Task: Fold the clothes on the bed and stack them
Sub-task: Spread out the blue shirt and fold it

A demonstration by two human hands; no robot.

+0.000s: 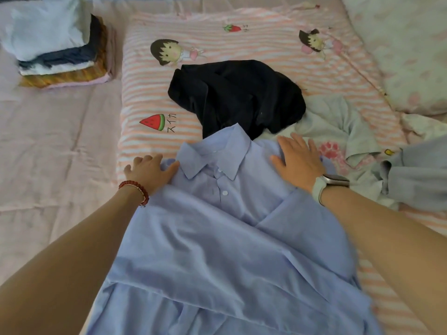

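Note:
A light blue collared shirt (pixel 217 238) lies face up and buttoned on the bed, collar pointing away from me, with a sleeve folded across its chest. My left hand (pixel 147 172), with a red bead bracelet on the wrist, grips the shirt's left shoulder edge, its thumb on top of the cloth and its fingers curled at the side. My right hand (pixel 297 158), with a watch on the wrist, lies flat with straight fingers on the right shoulder. A stack of folded clothes (pixel 55 44) sits at the far left of the bed.
A crumpled black garment (pixel 237 97) lies just beyond the collar. A pale grey garment (pixel 338 122) and another grey one (pixel 416 177) lie loose to the right. A pink striped cartoon quilt (pixel 266 39) covers the bed; a floral pillow (pixel 411 56) is far right.

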